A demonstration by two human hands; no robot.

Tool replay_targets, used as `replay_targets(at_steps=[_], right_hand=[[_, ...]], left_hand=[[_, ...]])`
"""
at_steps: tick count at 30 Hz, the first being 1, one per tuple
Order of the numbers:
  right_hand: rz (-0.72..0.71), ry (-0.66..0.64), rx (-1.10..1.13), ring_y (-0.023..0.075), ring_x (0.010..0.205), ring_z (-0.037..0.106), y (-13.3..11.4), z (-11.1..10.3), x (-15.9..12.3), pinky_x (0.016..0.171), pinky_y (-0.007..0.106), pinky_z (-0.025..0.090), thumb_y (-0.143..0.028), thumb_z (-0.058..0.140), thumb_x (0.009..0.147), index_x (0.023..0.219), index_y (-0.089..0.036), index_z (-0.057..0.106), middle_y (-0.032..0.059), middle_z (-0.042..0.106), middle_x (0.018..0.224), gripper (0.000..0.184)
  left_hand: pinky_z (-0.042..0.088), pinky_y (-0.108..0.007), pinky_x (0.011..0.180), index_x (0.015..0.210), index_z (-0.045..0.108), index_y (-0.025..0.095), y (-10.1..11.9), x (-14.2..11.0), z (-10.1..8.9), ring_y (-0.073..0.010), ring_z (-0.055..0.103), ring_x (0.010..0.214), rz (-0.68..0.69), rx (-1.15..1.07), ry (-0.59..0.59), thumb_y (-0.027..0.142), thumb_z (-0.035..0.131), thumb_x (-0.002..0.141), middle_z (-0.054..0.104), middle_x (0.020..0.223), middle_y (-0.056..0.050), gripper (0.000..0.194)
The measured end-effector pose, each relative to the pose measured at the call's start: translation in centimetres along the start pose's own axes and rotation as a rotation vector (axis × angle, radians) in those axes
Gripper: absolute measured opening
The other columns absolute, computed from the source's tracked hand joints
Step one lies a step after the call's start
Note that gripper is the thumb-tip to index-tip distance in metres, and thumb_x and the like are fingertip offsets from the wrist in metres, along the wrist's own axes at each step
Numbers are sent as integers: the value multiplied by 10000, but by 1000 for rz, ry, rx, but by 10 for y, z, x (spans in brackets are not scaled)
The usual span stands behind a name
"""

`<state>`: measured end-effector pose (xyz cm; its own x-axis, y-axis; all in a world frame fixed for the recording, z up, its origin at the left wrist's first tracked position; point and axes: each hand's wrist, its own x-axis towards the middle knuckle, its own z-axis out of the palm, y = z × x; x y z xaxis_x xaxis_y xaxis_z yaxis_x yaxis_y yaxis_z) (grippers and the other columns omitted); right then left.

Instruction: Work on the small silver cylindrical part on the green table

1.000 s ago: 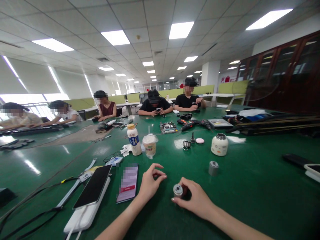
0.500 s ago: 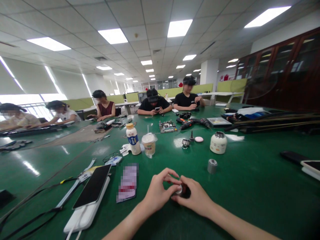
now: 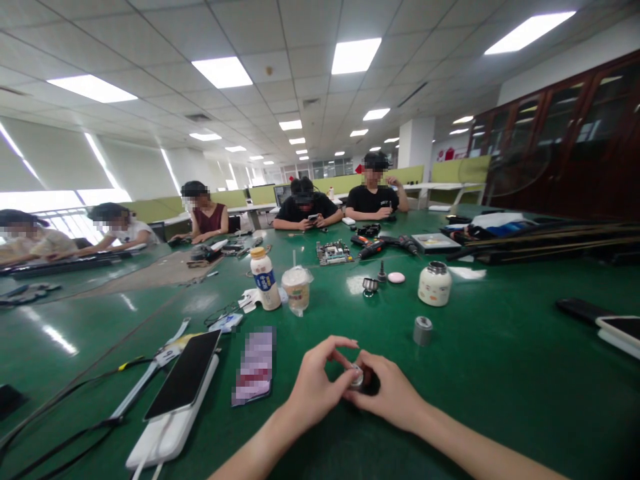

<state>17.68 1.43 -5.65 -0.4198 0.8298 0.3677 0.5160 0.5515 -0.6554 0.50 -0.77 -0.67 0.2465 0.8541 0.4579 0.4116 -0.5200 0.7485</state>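
Note:
Low in the middle of the head view, my left hand (image 3: 317, 380) and my right hand (image 3: 390, 390) meet around a small silvery round part (image 3: 357, 376). My left thumb presses against its side, and the left index finger arches above it. The right thumb and fingers curl about it from the other side, hiding much of it. Right of my hands a grey metal cylinder (image 3: 423, 331) stands upright. Behind that is a cream jar (image 3: 435, 287) with a face pattern and an uncovered metal mouth. A shiny metal cup-shaped part (image 3: 370, 287), a dark pointed part (image 3: 382, 272) and a pink disc (image 3: 397, 277) lie beyond my hands.
To the left are a phone on a white power bank (image 3: 173, 420), a purple pixelated packet (image 3: 253, 367), a bottle (image 3: 265, 280) and a lidded drink cup (image 3: 297, 291). Farther back lie a circuit board (image 3: 334, 253) and power drills (image 3: 375, 248). Several people sit around the green table (image 3: 500, 360).
My left index finger has lifted and straightened a little, showing more of the silvery part. Across the table, a person's hand has risen toward their head. The view has shifted slightly.

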Motion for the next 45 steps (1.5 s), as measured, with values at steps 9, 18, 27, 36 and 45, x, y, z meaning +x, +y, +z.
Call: replay_targets(at_steps=[9,18,27,36,45], right_hand=[[0,-8,-11,181,704,571,-1,0,0,641,266,395,-369,741,736,765,-217,516,-22,625,758,273],[26,-27,-33,169,680,541,-5,-4,0,622,258,372,-417,743,737,764,-227,492,-36,596,728,316],[34,-39,-25,171,690,543,-5,-5,0,635,264,364,-433,748,733,769,-228,498,-34,605,746,325],[12,-36,-21,165,683,537,-3,-3,-1,622,256,344,-406,750,739,766,-224,489,-41,585,732,319],[-6,-11,-19,183,706,547,0,0,0,628,263,359,-391,737,743,778,-222,500,-23,588,755,293]], left_hand=[[523,-290,768,1107,557,212,-1,0,2,-155,703,769,-5,-107,62,100,692,746,710,1005,-35,402],[511,-303,732,1118,520,202,-54,12,-19,-167,729,749,-107,6,114,158,690,738,730,977,-35,419],[492,-340,795,1053,589,226,-73,5,-17,-235,722,880,-173,163,82,236,765,718,775,835,-7,379],[489,-306,829,966,576,200,-15,9,-8,-199,724,799,-92,-130,70,163,789,721,770,787,3,327],[467,-335,889,917,631,199,-1,4,-7,-222,696,913,-63,-85,-80,106,714,741,745,996,-46,216]])
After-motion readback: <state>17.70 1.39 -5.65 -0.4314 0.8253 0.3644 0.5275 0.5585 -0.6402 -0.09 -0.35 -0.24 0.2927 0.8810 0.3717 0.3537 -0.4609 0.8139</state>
